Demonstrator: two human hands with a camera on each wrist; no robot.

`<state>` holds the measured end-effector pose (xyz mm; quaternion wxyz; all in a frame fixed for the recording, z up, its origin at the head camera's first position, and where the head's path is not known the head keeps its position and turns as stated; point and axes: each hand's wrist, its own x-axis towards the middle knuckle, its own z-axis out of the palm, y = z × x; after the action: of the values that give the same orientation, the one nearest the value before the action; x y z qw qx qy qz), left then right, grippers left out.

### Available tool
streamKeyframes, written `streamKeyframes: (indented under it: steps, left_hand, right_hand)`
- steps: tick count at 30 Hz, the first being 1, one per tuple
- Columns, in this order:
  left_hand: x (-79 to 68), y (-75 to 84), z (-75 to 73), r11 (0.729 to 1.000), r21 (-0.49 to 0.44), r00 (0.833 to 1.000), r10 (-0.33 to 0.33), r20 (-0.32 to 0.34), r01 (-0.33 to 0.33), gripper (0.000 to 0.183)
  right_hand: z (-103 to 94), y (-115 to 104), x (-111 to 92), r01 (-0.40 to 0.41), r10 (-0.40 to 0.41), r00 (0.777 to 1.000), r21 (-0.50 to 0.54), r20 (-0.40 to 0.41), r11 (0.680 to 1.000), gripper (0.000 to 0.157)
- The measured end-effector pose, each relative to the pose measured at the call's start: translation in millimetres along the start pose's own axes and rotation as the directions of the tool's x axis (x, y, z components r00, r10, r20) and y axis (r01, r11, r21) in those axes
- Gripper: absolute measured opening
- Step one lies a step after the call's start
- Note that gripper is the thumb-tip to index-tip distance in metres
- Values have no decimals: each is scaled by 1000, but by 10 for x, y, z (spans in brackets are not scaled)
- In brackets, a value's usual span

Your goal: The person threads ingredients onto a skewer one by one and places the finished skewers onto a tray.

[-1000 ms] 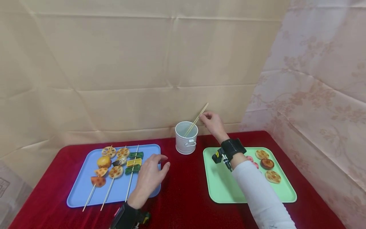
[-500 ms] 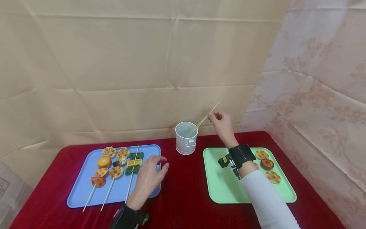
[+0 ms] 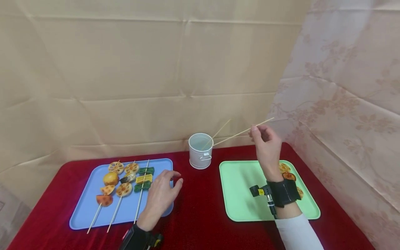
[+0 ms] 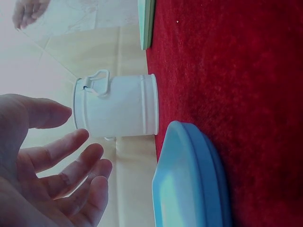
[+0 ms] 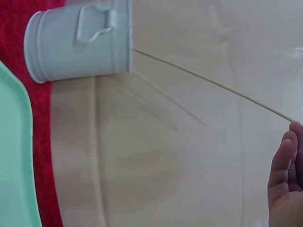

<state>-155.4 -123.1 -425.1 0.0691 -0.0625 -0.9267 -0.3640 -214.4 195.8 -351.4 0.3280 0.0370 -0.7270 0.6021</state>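
Observation:
My right hand (image 3: 268, 147) pinches a thin wooden skewer (image 3: 232, 136) between thumb and fingertips, raised over the green tray. The skewer's lower end lies right at the rim of the small white bucket (image 3: 200, 158). A second skewer (image 3: 222, 127) leans in the bucket, its upper part sticking out to the right. In the right wrist view the held skewer (image 5: 213, 81) runs from the bucket's mouth to the fingertips. My left hand (image 3: 162, 194) hovers over the right edge of the blue tray, fingers relaxed and holding nothing; the left wrist view shows its fingers (image 4: 71, 179) loosely bent.
The blue tray (image 3: 82, 217) bears three loaded skewers with lotus root slices (image 3: 124, 189), green pieces and other food pieces. On the green tray (image 3: 240, 208) several round food pieces (image 3: 283, 168) lie partly behind my right wrist. Red cloth covers the table; a beige curtain (image 3: 131, 69) hangs behind.
My right hand has moved right, drawing one skewer away from the other and nearly out of the bucket. The other skewer stays leaning inside. My left hand has hardly moved.

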Motion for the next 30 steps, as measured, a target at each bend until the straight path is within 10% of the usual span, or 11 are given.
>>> streamKeyframes:
  steps: [11, 20, 24, 30]
  left_hand:
    - [-11, 48, 29, 994, -99, 999, 51, -18, -53, 17]
    - [-23, 249, -2, 915, -402, 998, 52, 38, -33, 17]
    - [-32, 359, -3, 798, -600, 995, 5, 100, 56, 28]
    - [-26, 476, 48, 488, -848, 976, -35, 217, 206, 38]
  right_hand:
    - [-68, -217, -433, 64, -64, 998, 24, 0, 998, 15]
    - [229, -174, -743, -60, 17, 982, 226, 189, 972, 11]
    - [356, -128, -848, -145, 69, 958, 263, 280, 954, 10]
    - [486, -95, -1003, -273, 141, 899, 279, 414, 921, 14]
